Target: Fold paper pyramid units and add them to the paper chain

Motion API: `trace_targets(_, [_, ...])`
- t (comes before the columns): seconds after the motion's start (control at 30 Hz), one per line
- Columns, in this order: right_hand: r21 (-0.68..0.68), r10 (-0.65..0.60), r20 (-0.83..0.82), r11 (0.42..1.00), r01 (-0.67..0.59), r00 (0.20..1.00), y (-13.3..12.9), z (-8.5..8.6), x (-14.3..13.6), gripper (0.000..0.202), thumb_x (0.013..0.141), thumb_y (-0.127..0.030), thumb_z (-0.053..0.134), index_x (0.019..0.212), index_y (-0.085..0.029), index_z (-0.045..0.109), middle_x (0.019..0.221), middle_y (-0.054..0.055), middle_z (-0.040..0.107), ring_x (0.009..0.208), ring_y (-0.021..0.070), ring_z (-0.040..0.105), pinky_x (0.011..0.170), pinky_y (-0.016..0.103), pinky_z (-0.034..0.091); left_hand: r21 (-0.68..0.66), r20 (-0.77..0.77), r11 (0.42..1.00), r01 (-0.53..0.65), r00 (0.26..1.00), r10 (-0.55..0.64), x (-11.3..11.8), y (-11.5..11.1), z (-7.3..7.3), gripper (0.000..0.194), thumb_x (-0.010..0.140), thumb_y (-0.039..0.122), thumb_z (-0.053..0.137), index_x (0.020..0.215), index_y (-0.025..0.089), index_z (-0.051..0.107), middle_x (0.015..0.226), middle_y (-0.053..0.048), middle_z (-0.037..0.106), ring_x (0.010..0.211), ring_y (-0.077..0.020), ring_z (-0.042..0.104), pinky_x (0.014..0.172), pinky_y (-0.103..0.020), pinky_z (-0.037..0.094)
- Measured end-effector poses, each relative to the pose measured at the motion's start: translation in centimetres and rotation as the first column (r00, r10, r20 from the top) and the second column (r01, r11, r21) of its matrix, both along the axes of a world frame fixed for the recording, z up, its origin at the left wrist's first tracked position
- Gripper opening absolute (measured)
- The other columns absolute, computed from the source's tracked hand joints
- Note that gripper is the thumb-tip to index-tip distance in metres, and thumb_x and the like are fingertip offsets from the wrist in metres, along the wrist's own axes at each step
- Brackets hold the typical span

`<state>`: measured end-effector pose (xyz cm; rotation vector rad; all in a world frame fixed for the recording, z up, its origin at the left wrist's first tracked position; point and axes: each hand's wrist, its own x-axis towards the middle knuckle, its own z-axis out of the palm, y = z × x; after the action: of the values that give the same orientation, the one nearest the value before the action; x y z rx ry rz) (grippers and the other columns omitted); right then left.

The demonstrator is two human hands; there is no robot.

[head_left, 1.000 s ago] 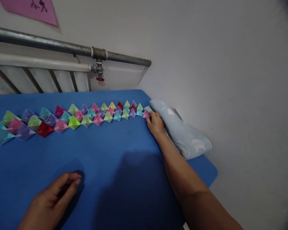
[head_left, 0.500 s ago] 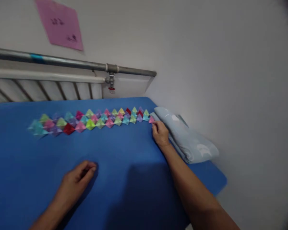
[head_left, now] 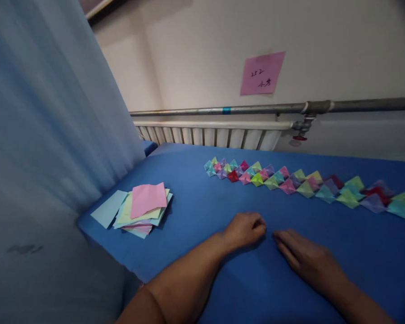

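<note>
My left hand [head_left: 245,230] rests on the blue bed surface [head_left: 195,211], its fingers curled in loosely, and nothing shows in them. Close beside it, slightly nearer to me, lies my right hand [head_left: 305,254] with its fingers stretched out flat, palm down and holding nothing. Beyond both hands runs a long band of folded paper diamonds [head_left: 272,182] in pink, green, blue, purple and red, set in staggered rows. Off to the left is a loose pile of coloured paper sheets [head_left: 148,200], a pink one on top. Neither hand touches the paper.
A light blue curtain [head_left: 54,126] hangs along the left edge of the bed. Behind the bed are a radiator [head_left: 219,136], a metal pipe [head_left: 256,109] and a red-handled valve [head_left: 300,137]. A pink note [head_left: 262,73] is stuck to the wall.
The view has swung left, bringing the curtain and paper pile in. My right hand has left the pink diamond at the band's right end and come back beside my left hand.
</note>
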<state>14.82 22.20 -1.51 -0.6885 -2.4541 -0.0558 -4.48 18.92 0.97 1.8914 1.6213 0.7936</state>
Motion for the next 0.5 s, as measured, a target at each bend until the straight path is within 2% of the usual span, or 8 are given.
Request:
trace_targets(0.17, [-0.120,-0.216,-0.033,0.970,0.211,0.976,1.3,-0.2,-0.8,0.027,0.090,-0.033,0.039,0.087,-0.022,0.063,0.079,0.006,0.068,0.065,0.0212,0.066,0.053,0.031,0.048,0.054,-0.084,0.995,-0.079,0.993,0.083,-0.7,-0.1,0.7,0.010,0.080,0.016,0.055,0.077,0.017,0.064,0.082,-0.001,0.069,0.078,-0.0126,0.061,0.075,-0.021,0.046])
trace_targets(0.2, [-0.137,-0.237,-0.018,0.963,0.232,0.971,1.2,0.0,-0.7,0.025,0.089,-0.032,0.040,0.085,-0.023,0.063,0.077,0.006,0.068,0.063,0.0218,0.065,0.051,0.031,0.046,0.067,-0.093,0.993,-0.096,0.990,0.102,-0.7,-0.3,0.9,0.009,0.079,0.017,0.056,0.076,0.018,0.064,0.082,-0.001,0.069,0.078,-0.0128,0.061,0.075,-0.021,0.046])
trace_targets(0.27, [-0.182,-0.220,0.005,0.959,0.217,0.975,0.2,0.7,-0.4,0.024,0.087,-0.025,0.040,0.082,-0.023,0.062,0.076,0.007,0.067,0.065,0.0215,0.063,0.057,0.032,0.046,0.100,-0.093,0.986,-0.132,0.986,0.142,-0.5,-1.0,1.2,0.011,0.078,0.015,0.054,0.074,0.018,0.063,0.081,-0.002,0.069,0.078,-0.0141,0.061,0.075,-0.023,0.047])
trace_targets(0.33, [-0.207,-0.250,0.065,0.944,0.258,0.966,-1.1,1.3,-0.5,0.022,0.086,-0.018,0.041,0.082,-0.021,0.062,0.079,0.008,0.066,0.071,0.0210,0.062,0.062,0.030,0.045,0.138,-0.068,0.975,-0.173,0.981,0.184,-0.7,-2.2,1.3,0.015,0.079,0.017,0.048,0.075,0.018,0.062,0.081,-0.004,0.069,0.078,-0.0159,0.061,0.075,-0.027,0.047])
trace_targets(0.4, [-0.195,-0.317,0.126,0.921,0.337,0.940,-1.7,1.2,-1.2,0.016,0.084,-0.015,0.048,0.083,-0.021,0.063,0.082,0.006,0.066,0.075,0.0179,0.062,0.065,0.027,0.044,0.167,-0.035,0.962,-0.217,0.973,0.226,-2.2,-3.4,1.0,0.018,0.082,0.022,0.043,0.078,0.018,0.060,0.081,-0.005,0.067,0.076,-0.0182,0.061,0.076,-0.032,0.047])
trace_targets(0.5, [-0.192,-0.360,0.192,0.898,0.395,0.913,-1.3,0.7,-2.9,0.012,0.086,-0.017,0.052,0.087,-0.021,0.064,0.086,0.003,0.066,0.079,0.0153,0.061,0.067,0.024,0.043,0.189,-0.011,0.937,-0.294,0.953,0.302,-6.4,-5.3,0.0,0.021,0.082,0.031,0.043,0.081,0.019,0.059,0.080,-0.006,0.066,0.076,-0.0212,0.061,0.075,-0.035,0.047])
